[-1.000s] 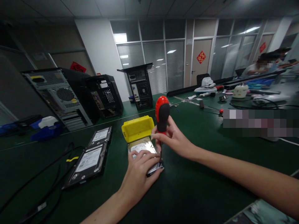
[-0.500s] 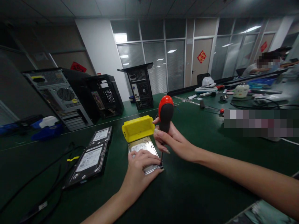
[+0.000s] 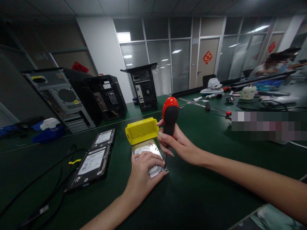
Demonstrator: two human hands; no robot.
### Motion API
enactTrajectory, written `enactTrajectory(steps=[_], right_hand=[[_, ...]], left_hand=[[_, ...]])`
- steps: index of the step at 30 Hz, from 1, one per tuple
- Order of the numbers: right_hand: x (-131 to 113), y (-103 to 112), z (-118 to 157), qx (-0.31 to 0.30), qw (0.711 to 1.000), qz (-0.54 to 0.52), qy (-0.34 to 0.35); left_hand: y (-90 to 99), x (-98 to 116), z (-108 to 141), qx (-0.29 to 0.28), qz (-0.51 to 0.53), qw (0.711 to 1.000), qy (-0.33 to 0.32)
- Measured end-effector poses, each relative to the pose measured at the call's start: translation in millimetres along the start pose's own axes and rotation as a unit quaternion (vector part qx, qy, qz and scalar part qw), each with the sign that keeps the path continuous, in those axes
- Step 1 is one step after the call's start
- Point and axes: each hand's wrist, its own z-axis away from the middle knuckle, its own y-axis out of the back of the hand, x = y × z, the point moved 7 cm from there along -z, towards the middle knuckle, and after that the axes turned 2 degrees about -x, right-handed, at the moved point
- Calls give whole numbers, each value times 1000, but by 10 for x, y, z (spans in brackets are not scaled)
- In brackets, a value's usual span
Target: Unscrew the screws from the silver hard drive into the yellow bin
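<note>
A silver hard drive (image 3: 147, 146) lies on the green table, just in front of a yellow bin (image 3: 142, 130). My left hand (image 3: 147, 166) grips the drive, fingers over its top and thumb along the near edge. My right hand (image 3: 176, 143) is closed around a screwdriver (image 3: 170, 113) with a red and black handle. The screwdriver stands nearly upright, its shaft reaching down to the drive's near right corner, close to my left fingertips. The exact contact of its tip is too small to tell.
Two more hard drives (image 3: 93, 161) lie to the left, beside black cables (image 3: 48, 172). Computer cases (image 3: 144, 86) stand at the back and back left. Tools and a cream-coloured jar (image 3: 247, 93) are at the right. A person (image 3: 266, 67) sits far right.
The hands, screwdriver and drive hold nearly the same places. The view has shifted very slightly.
</note>
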Motion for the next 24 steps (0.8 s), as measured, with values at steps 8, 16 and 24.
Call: enactTrajectory(steps=[8,16,24], right_hand=[[23,-1,-6,-3,1000,-13,7],[33,10,-25,2,1000,-18,5],[66,132,-82,24,999,-43,6]], left_hand=[[0,-29,13,12,3,1000,-3],[1,-80,-41,4,5,1000,27],[95,-10,-342,-131,-6,986,-107]])
